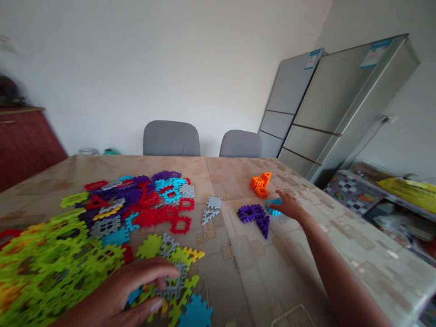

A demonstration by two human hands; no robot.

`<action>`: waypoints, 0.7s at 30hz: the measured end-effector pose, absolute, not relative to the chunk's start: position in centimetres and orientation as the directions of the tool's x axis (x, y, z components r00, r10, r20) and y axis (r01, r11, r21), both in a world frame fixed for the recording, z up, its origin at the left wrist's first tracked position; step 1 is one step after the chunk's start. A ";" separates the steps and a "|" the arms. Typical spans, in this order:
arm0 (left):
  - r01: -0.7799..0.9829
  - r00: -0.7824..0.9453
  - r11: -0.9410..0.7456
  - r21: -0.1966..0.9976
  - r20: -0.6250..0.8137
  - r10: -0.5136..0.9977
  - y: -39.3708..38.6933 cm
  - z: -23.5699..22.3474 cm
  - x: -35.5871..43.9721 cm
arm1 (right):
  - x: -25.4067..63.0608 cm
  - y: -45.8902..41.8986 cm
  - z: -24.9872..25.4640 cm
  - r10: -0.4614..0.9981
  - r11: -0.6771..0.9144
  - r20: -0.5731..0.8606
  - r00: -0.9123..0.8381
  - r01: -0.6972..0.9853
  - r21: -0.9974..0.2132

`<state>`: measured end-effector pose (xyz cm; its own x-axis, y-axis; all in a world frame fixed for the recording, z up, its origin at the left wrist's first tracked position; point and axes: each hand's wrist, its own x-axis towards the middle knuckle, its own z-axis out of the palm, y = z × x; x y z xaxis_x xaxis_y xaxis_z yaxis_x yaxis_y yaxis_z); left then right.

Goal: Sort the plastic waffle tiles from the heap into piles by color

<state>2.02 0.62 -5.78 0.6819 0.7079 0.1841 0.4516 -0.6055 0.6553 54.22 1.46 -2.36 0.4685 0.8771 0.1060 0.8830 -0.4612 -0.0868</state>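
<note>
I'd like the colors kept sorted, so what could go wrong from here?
The right hand is at the blue pieces, near the purple pieces and orange pieces; a careless move might knock these out of place. The left hand is at a gray piece among green pieces, so lifting it could drag neighbors along.

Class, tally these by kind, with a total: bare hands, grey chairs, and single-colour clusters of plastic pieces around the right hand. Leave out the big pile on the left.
Bare hands: 2 (left hand, right hand)
Grey chairs: 2 (left chair, right chair)
Clusters: 3 (orange cluster, purple cluster, light blue cluster)
Total: 7
</note>
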 end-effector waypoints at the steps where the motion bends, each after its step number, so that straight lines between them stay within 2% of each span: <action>1: 0.458 0.682 -0.593 0.662 0.166 0.712 0.5 -4.8 2.1 | 54.2 1.4 -2.1 0.880 -0.453 0.115 0.461 0.887 -0.093; 4: 0.483 0.674 -0.573 0.662 0.137 0.726 0.5 -1.6 2.0 | 54.1 1.1 -0.8 0.895 -0.398 0.162 0.415 0.908 -0.128; 8: 0.519 0.615 -0.524 0.676 0.130 0.777 1.3 0.8 0.1 | 51.9 0.7 1.4 0.954 -0.187 0.197 0.225 0.963 -0.194; 11: 0.545 0.555 -0.471 0.694 0.123 0.823 1.7 1.3 -2.4 | 47.5 -0.6 2.4 0.987 0.051 0.161 -0.009 0.965 -0.258; 13: 0.568 0.523 -0.447 0.691 0.116 0.845 1.5 1.7 -4.3 | 43.7 -2.2 2.4 0.963 0.264 0.143 -0.227 0.902 -0.343; 15: 0.601 0.487 -0.425 0.677 0.112 0.866 0.9 2.0 -6.0 | 39.8 -4.1 1.9 0.922 0.386 0.128 -0.366 0.840 -0.381; 19: 0.623 0.469 -0.438 0.648 0.138 0.872 -1.2 2.0 -8.6 | 33.6 -7.8 0.2 0.848 0.481 0.024 -0.529 0.751 -0.453; 21: 0.627 0.500 -0.468 0.623 0.138 0.855 -2.4 1.6 -9.5 | 31.4 -9.1 -0.9 0.848 0.464 -0.044 -0.529 0.779 -0.423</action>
